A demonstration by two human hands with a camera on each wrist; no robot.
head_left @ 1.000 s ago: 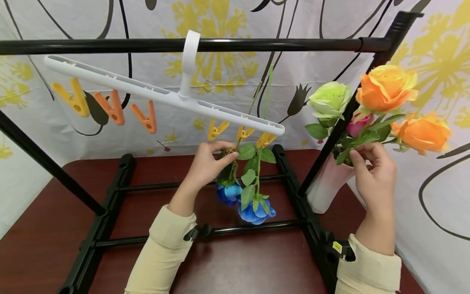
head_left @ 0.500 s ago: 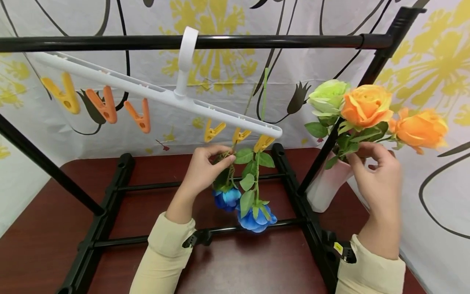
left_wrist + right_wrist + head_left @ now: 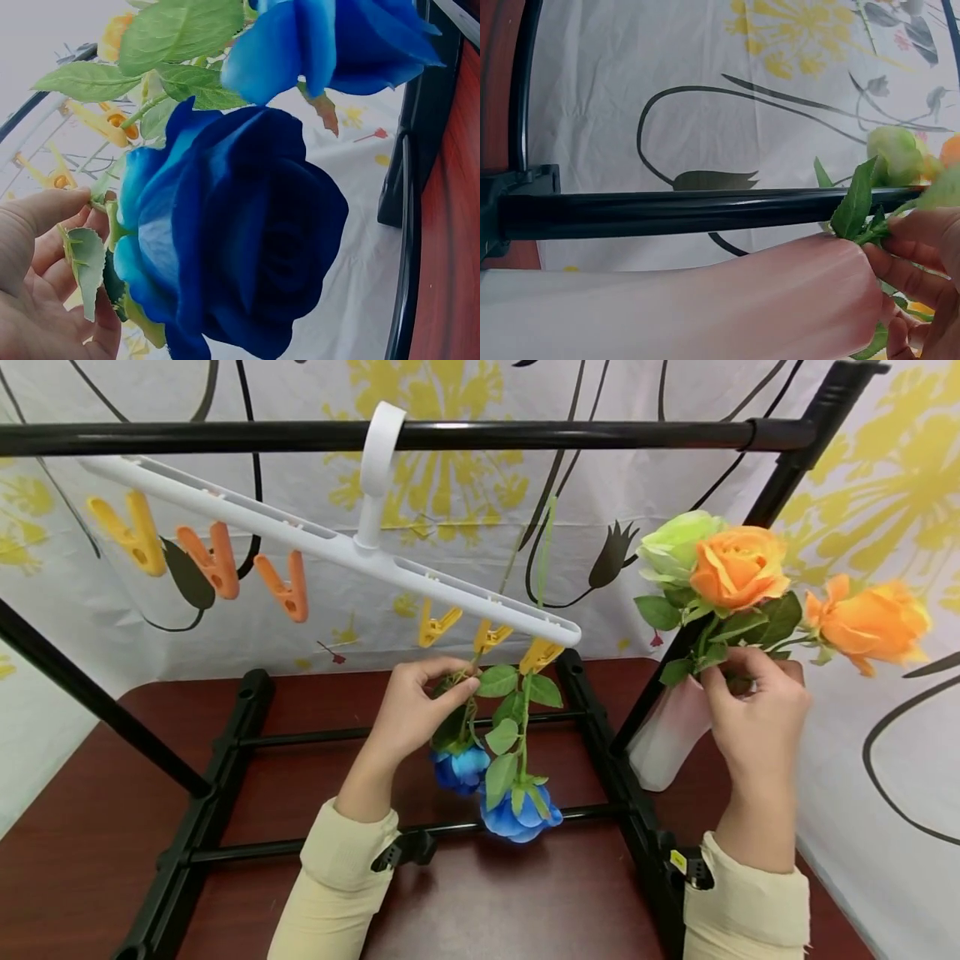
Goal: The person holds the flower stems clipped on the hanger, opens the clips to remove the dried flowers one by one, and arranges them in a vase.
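Note:
Two blue roses hang upside down from the right half of a white clip hanger [image 3: 300, 535]. My left hand [image 3: 408, 714] pinches the stem of the left blue rose [image 3: 459, 768] just under its yellow clip [image 3: 491, 635]. The other blue rose [image 3: 519, 814] hangs beside it from the end clip [image 3: 540, 653]. At the mouth of a pink-and-white vase [image 3: 667, 739], my right hand [image 3: 761, 718] pinches the leafy stem of an orange rose [image 3: 738, 568]. Its fingertips are close to the rim in the right wrist view, by a green leaf [image 3: 855, 202].
The hanger hooks over a black rack bar [image 3: 585, 435]. A black slanted post [image 3: 795, 468] stands beside the vase. A pale green rose [image 3: 675, 543] and another orange rose [image 3: 873, 618] are in the vase. Orange clips [image 3: 285, 585] hang on the hanger's left half.
The nearer orange rose has moved down and left with my right hand, covering the pink rose seen earlier. My left hand keeps its pinch on the stem while the blue roses sink slightly.

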